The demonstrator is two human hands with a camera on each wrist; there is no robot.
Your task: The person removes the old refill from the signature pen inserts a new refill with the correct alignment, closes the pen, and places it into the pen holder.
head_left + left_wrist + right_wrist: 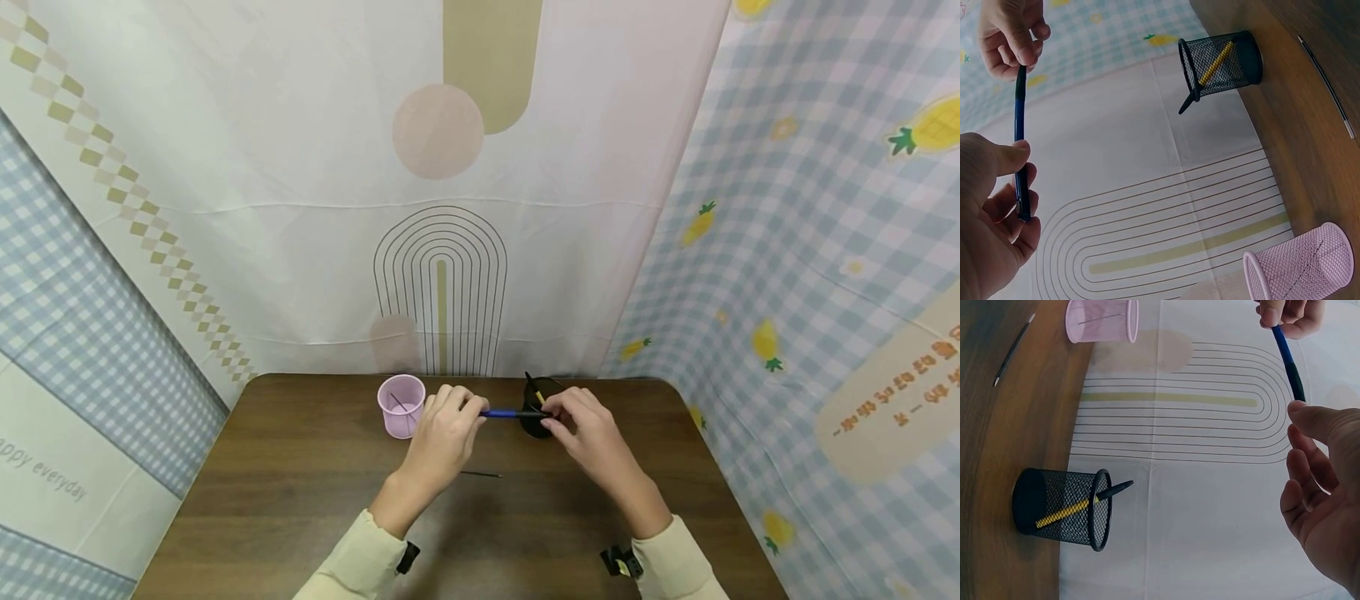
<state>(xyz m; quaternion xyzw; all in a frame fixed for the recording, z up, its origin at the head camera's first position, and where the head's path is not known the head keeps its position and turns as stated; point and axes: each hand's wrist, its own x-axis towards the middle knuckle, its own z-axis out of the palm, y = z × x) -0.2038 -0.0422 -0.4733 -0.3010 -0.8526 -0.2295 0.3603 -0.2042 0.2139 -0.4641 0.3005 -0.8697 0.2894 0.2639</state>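
Observation:
A blue pen with a black grip section (pixel 501 413) is held level in the air between both hands. My left hand (pixel 444 433) grips its blue barrel, thumb on one side and fingers on the other, as the left wrist view shows. At the black end, my right hand (pixel 588 433) pinches the pen between thumb and fingertips; the tip itself is hidden there. Below the hands, a thin dark pen refill (pixel 482 474) lies on the table, seen whole in the left wrist view (pixel 1327 87).
On the wooden table (pixel 300 500), a pink mesh pen cup (pixel 401 396) at the back contains a thin dark refill. A black mesh pen cup (pixel 1060 506), right of it, holds a yellow pen (pixel 1063 514) with a black end. Patterned cloths hang behind and at both sides.

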